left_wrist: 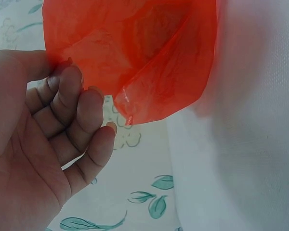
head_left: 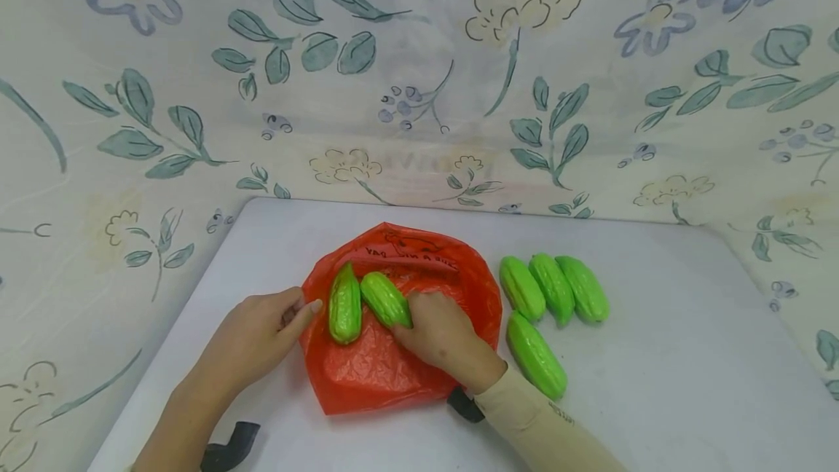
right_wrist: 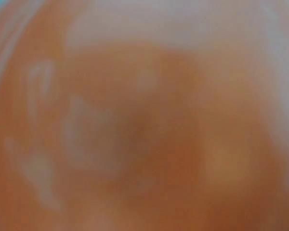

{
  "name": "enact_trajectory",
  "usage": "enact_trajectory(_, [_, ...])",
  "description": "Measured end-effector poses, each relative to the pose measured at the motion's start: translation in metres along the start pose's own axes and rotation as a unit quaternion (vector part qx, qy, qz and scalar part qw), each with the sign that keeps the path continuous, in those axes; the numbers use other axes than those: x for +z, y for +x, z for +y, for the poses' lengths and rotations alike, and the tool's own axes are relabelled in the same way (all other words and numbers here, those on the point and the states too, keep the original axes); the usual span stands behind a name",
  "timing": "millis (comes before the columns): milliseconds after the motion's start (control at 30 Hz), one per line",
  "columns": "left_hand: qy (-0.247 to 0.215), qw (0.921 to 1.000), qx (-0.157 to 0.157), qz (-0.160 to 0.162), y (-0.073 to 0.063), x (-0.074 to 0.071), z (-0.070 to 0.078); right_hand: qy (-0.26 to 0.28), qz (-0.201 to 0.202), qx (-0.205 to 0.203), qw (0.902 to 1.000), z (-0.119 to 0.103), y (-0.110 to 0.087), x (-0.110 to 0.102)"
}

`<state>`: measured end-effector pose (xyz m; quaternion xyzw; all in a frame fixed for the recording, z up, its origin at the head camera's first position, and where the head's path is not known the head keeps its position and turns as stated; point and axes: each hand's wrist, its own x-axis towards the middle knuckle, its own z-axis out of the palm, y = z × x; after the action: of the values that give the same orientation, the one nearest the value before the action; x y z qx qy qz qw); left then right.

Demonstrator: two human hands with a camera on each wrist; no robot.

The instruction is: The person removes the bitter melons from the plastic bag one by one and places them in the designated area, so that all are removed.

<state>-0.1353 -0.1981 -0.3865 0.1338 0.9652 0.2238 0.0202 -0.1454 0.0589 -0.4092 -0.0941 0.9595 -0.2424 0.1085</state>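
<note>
A red plastic bag (head_left: pixel 367 377) lies spread on the white table, its mouth facing up. My left hand (head_left: pixel 265 330) pinches the bag's left edge between thumb and fingertips; in the left wrist view, the thin red film hangs from that hand (left_wrist: pixel 53 115). Inside the bag, my right hand (head_left: pixel 440 333) grips the near end of a bright green, ridged gourd (head_left: pixel 385 299). Just left of it lies another green gourd (head_left: pixel 345 308), pointed at its far end. The right wrist view is filled by blurred orange-red film, so the right fingers are hidden there.
Right of the bag, three green gourds (head_left: pixel 553 288) lie side by side on the table (head_left: pixel 682 355), with a single gourd (head_left: pixel 536 355) nearer to me. Floral cloth (head_left: pixel 419 42) stands behind the table. Black curved pieces (head_left: pixel 231 449) show by both wrists.
</note>
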Motion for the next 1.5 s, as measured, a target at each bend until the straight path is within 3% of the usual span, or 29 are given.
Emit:
enact_trajectory(467, [0.0, 1.0, 0.005, 0.004, 0.0, 0.0, 0.0, 0.054, 0.0, 0.004, 0.9986, 0.008, -0.003, -0.004])
enact_trajectory(833, [0.003, 1.0, -0.002, 0.003, -0.001, -0.001, 0.001, 0.064, -0.002, -0.005, 0.998, 0.013, -0.006, -0.007])
enact_trajectory(1100, [0.005, 1.0, 0.001, 0.005, 0.0, -0.002, 0.001, 0.072, -0.022, -0.026, 0.9968, 0.016, -0.017, -0.013])
enact_trajectory(1500, [0.004, 1.0, -0.004, 0.001, 0.0, 0.0, 0.001, 0.077, 0.011, -0.067, 0.9947, 0.017, -0.039, -0.028])
